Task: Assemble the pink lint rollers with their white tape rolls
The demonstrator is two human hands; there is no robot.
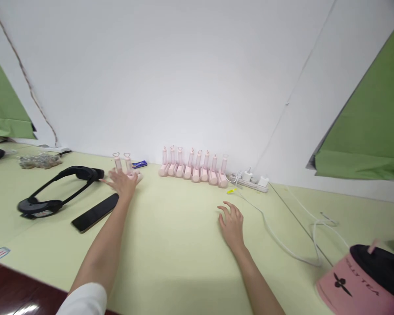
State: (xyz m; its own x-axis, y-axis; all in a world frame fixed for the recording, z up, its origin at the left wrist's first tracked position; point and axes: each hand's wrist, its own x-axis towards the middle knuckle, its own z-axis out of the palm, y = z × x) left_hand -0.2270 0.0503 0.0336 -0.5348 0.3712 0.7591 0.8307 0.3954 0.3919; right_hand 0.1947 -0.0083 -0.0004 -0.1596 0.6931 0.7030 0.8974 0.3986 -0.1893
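Note:
My left hand (122, 184) reaches to two pale pink items (128, 162), each with an upright clear tube and a small loop on top. Its spread fingers lie over their lower parts and partly hide them; whether they touch cannot be made out. To the right, several more of the same pink items (195, 171) stand side by side in a row by the wall. My right hand (232, 223) is in front of the row's right end, over the table, its fingers curved and apart with nothing in them.
A black phone (95, 213) and a black headset (42, 205) lie left of my left arm. Behind are a blue packet (139, 164) and clear bags (39, 160). A power strip (249, 183), white cable (279, 240) and pink cup (351, 284) occupy the right.

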